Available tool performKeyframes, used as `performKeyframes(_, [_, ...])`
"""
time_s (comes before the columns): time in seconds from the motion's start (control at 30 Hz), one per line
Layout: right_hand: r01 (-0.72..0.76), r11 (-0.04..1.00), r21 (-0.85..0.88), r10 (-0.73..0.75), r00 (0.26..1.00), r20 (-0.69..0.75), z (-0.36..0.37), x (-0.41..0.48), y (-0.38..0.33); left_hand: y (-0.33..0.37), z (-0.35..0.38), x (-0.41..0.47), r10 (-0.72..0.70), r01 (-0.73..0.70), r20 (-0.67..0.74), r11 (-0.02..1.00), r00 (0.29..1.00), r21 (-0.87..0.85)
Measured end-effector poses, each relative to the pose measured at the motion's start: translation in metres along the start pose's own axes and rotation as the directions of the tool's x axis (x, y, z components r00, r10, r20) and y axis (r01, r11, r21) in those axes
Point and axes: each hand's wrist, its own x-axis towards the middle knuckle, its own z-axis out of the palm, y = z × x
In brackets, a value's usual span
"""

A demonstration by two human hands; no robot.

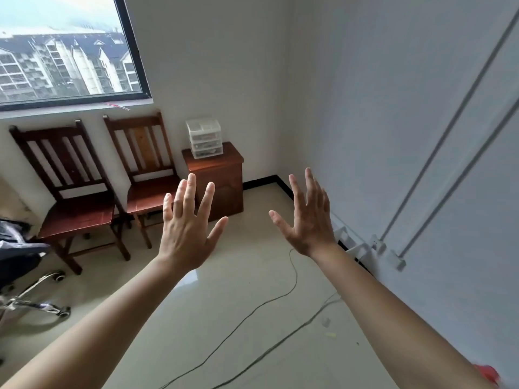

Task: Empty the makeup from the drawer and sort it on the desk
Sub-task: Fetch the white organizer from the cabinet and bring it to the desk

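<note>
Facing a room corner, both bare forearms reach forward over a glossy pale tile floor (224,304). Left hand (186,230): back toward the camera, fingers straight and fanned wide, holding nothing. Right hand (307,220): likewise spread flat with the thumb out to the side, empty, well apart from the left. Organizer (204,138): a small boxy unit of clear plastic with stacked drawers, their contents too small to tell, standing on the top of the cabinet (217,181), a squat reddish-brown wooden block with a smooth polished finish set against the white wall. Chairs (146,175): two of dark red wood with vertical slatted backs and flat seats, side by side just left of the cabinet, below a dark-framed window (70,49) showing grey-roofed buildings. Cables (252,313): thin cords trailing in loose curves across the tiles. Office chair (33,299): chromed, castered base at the left edge.
</note>
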Motion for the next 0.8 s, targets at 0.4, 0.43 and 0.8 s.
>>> performKeyframes(0.4, [0.065, 0.997, -0.027, -0.06, 0.986, 0.157, 0.2, 0.251, 0.092, -0.134, 0.192, 0.213, -0.173, 0.171, 0.088, 0.985, 0.981, 0.026])
performKeyframes(0.43, [0.058, 0.998, -0.028, -0.052, 0.982, 0.182, 0.215, 0.274, 0.099, -0.147, 0.205, 0.232, -0.192, 0.19, 0.112, 0.981, 0.975, 0.028])
performKeyframes(0.8, [-0.034, 0.999, -0.038, 0.044, 0.954, 0.297, 0.365, 0.478, 0.198, -0.252, 0.365, 0.43, -0.366, 0.365, 0.29, 0.929, 0.884, 0.058])
